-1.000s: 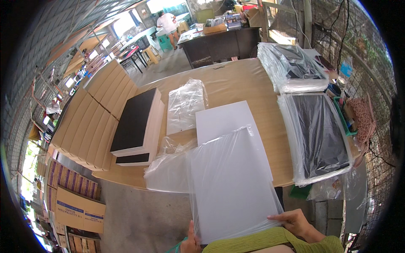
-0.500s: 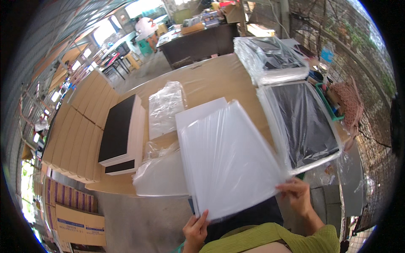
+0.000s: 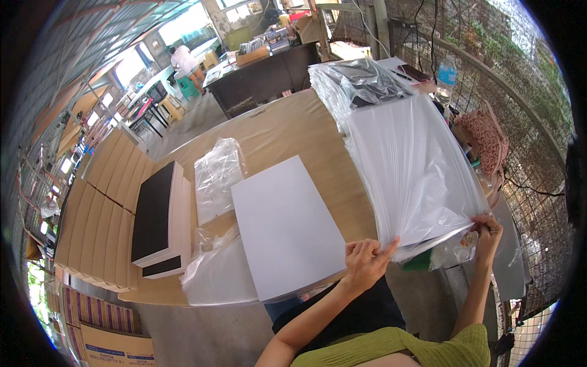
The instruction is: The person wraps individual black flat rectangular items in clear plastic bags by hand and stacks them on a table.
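A white board in a clear plastic sleeve (image 3: pixel 422 165) lies over the stack at the right of the table. My right hand (image 3: pixel 487 235) is closed on its near right corner, pinching the plastic. At the near left corner, my left hand (image 3: pixel 367 263) reaches across with one finger stretched along the sleeve's edge and the others curled; its grip is partly hidden. Left of that hand, a bare white board (image 3: pixel 287 229) lies on the table. Farther left are a wrinkled clear plastic bag (image 3: pixel 217 183) and a pile of clear plastic sleeves (image 3: pixel 220 275).
Black-topped boards (image 3: pixel 156 214) stand stacked beside rows of brown cardboard boxes (image 3: pixel 92 226) at the left. A plastic-covered dark stack (image 3: pixel 367 82), a water bottle (image 3: pixel 447 73) and a pink patterned bag (image 3: pixel 486 140) sit at the far right. A person (image 3: pixel 183 60) is in the background.
Both hands have carried the sleeved white board rightward and laid it over the dark stack. The bare white board that was under it is now uncovered. The view has shifted slightly.
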A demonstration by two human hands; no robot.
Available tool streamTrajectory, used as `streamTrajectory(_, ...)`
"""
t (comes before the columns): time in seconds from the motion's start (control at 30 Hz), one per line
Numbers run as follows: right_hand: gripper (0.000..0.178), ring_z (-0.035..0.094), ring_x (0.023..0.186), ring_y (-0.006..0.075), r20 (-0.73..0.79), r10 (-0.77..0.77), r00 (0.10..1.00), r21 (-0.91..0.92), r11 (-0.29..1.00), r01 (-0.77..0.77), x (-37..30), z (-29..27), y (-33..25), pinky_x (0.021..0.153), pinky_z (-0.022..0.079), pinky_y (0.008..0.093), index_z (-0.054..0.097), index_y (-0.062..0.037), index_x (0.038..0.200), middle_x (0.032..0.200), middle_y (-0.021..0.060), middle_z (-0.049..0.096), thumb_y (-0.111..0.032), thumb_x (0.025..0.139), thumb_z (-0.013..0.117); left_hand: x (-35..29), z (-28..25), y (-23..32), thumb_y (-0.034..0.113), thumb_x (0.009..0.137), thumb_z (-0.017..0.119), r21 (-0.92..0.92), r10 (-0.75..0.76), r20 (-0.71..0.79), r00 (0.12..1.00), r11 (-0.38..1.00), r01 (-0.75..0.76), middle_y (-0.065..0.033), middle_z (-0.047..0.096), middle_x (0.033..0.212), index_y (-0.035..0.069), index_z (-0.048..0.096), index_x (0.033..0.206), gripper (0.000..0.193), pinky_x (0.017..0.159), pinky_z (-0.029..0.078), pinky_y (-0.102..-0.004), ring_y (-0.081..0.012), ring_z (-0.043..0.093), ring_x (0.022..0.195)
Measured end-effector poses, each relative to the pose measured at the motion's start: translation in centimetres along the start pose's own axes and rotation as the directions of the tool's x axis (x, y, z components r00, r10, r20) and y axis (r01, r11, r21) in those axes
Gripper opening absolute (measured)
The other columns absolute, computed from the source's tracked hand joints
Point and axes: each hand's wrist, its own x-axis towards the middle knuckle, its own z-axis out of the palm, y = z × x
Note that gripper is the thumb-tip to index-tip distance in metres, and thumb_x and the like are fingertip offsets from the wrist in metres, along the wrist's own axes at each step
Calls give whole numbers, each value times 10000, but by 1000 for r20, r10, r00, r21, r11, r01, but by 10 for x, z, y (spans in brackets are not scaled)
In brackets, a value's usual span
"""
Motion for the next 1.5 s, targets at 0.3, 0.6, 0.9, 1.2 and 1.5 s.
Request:
streamTrajectory(0.3, 252, 558, 581, 109, -70, 41, 997, -210, 976, -55, 31, -13, 67, 511, 446, 230, 669, 30, 756, 818, 54, 597, 151, 776, 449, -9, 40, 14, 168, 724, 713, -58, 37, 114, 993, 998, -31, 50, 422, 812, 290, 695, 1106, 402, 767, 290, -374, -139, 442, 778)
streamTrajectory(0.6, 261, 579, 704, 134, -187, -31, 982, -263, 965, -20, 38, -4, 89, 576, 478, 264, 693, 15, 791, 1045, 96, 557, 158, 740, 481, -15, 57, 14, 218, 737, 720, -59, 46, 114, 992, 997, -39, 65, 516, 926, 269, 693, 1096, 363, 796, 305, -378, -137, 481, 867)
streamTrajectory(0.9, 333, 521, 1108, 279, -171, -262, 950, -607, 787, 108, 32, -23, 98, 849, 472, 371, 715, -121, 1068, 1206, 141, 525, -32, 807, 528, -40, -5, 12, 377, 852, 637, 6, -140, 264, 954, 990, 143, -61, 486, 1236, 240, 586, 1288, 460, 958, 313, -461, -236, 451, 1120)
streamTrajectory(1.2, 254, 491, 1189, 282, 26, -562, 827, -379, 760, 528, -3, 41, 9, 957, 461, 417, 666, 22, 1087, 1293, 156, 489, -9, 891, 508, -135, -226, -132, 145, 804, 666, 532, -551, -457, 698, 459, 711, -143, 510, 1188, 107, 681, 1105, 304, 888, 394, -434, -294, 473, 1022)
streamTrajectory(1.5, 294, 471, 692, 146, 385, -712, 587, 354, 701, 619, -90, 230, -111, 601, 385, 244, 687, -37, 887, 1138, 129, 481, 107, 673, 546, -194, -325, -184, 123, 656, 749, 629, -555, -677, 483, -96, 772, -23, 511, 1217, 172, 722, 844, 197, 913, 375, -500, -310, 449, 1149)
